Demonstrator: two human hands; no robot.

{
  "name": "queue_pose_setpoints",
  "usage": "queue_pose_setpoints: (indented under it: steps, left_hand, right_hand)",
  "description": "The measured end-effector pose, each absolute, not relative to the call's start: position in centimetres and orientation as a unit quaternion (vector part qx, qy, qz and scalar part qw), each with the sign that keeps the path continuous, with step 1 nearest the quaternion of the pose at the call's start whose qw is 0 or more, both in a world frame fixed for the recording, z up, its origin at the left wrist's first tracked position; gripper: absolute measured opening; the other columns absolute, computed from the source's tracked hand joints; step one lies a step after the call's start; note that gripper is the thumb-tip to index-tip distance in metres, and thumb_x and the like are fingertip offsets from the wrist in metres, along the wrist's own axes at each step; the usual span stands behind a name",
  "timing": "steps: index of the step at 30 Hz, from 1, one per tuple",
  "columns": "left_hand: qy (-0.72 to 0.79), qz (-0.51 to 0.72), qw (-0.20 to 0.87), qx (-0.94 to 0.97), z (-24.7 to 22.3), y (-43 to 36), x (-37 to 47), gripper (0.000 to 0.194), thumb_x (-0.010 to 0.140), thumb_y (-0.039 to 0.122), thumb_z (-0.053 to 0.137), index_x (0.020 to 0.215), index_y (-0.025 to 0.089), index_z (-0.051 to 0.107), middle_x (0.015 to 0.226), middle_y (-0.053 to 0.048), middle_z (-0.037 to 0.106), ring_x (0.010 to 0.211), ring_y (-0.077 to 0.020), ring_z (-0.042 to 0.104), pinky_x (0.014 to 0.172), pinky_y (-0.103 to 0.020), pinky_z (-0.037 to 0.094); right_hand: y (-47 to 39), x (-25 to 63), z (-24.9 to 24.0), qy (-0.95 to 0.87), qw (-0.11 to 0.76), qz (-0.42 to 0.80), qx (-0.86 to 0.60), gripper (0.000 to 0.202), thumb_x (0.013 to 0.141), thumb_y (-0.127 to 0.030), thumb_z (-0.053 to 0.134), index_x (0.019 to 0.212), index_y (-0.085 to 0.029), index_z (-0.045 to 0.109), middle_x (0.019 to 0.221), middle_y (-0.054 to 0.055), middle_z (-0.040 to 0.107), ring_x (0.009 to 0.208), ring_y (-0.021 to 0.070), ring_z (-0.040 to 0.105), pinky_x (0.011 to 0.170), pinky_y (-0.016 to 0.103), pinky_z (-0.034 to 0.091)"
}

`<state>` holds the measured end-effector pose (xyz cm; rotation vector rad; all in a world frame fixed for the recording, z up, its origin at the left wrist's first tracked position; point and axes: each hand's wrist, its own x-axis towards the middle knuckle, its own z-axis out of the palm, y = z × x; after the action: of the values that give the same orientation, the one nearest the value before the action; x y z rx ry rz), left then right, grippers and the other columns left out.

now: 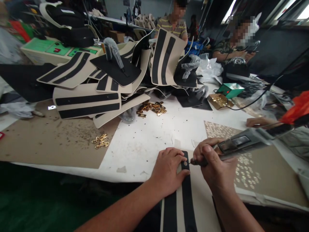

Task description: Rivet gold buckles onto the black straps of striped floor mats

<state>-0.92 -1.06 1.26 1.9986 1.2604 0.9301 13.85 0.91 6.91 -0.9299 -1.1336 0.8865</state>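
My right hand (218, 169) is wrapped round an electric screwdriver (238, 145), grey and slanting down to the left. Its thin tip points at the end of a black strip (188, 199) on a beige panel (204, 201). A small round metal fitting (185, 163) sits on that strip, just left of the tip; whether they touch I cannot tell. My left hand (167, 170) grips the panel's far end, its fingers beyond the fitting and its thumb on the strip. The panel's near end runs out of view at the bottom.
Striped panels (87, 101) lie heaped across the table's back. Gold plates (154, 108) and gold clasps (100, 140) lie in front. Small gold rings cover a brown board (272, 164) at right. A green box (230, 90) stands behind; a co-worker's hand (259, 121) rests at right.
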Motion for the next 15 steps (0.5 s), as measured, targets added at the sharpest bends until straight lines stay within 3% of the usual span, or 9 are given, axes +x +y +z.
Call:
queue_pose_setpoints:
  steps: [10, 15]
  left_hand:
    - [0.475, 0.336, 0.300, 0.756, 1.6, -1.0, -0.9, 0.036, 0.077, 0.024, 0.088, 0.108, 0.026, 0.070, 0.123, -0.001, 0.068, 0.122, -0.0267, 0.057, 0.103, -0.048, 0.041]
    - [0.476, 0.329, 0.305, 0.757, 1.8, -0.9, -1.0, 0.033, 0.078, 0.024, 0.087, 0.106, 0.026, 0.069, 0.124, -0.001, 0.068, 0.122, -0.0268, 0.057, 0.103, -0.047, 0.041]
  right_hand:
    - [1.4, 13.7, 5.7, -0.513, 0.643, 0.388, -0.416, 0.031, 0.088, -0.026, 0.077, 0.071, -0.022, 0.051, 0.070, -0.003, 0.060, 0.049, 0.0117, 0.057, 0.045, 0.026, 0.048]
    - [1.5, 14.1, 5.5, -0.545, 0.608, 0.390, -0.426, 0.021, 0.088, -0.025, 0.074, 0.076, -0.021, 0.058, 0.060, -0.005, 0.056, 0.048, 0.0123, 0.054, 0.047, 0.027, 0.047]
